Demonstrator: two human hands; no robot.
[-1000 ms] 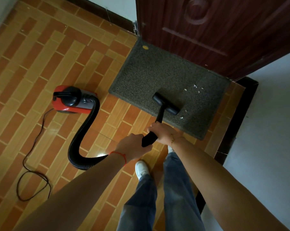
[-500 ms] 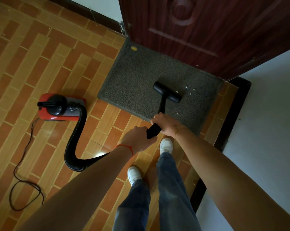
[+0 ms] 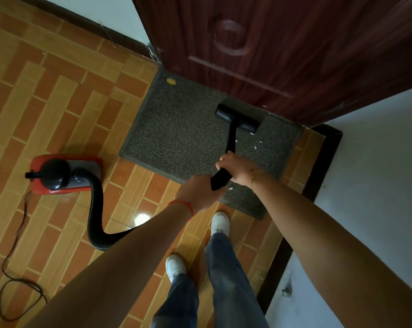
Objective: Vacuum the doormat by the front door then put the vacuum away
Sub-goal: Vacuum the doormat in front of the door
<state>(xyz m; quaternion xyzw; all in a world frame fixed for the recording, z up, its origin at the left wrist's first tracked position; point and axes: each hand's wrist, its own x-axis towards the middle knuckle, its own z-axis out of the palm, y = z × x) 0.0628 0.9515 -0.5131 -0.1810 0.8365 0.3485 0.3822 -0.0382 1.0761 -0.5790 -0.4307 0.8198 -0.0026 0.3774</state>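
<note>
Seen from above, a person stands on a glossy floor of orange and tan rectangular tiles laid like brickwork, facing one dark red-brown wooden door with a carved ring on its panel. One rectangular doormat, dark grey with a coarse speckled pile, lies flat against the foot of the door. Two bare hands hold one black vacuum wand: the right hand wraps its fingers around the wand further up, and the left hand, with one red string bracelet at the wrist, curls around the wand's lower end. The wand ends in one wide, smooth black floor head resting on the mat near the door. Several small white scraps lie scattered on the mat just beside the head, and one yellow oval spot sits at the mat's far left corner. One red and black canister vacuum sits on the tiles left of the mat, joined by one ribbed black hose that curves under the left arm. One thin dark cord loops across the floor. Two white shoes and blue jeans show below.
</note>
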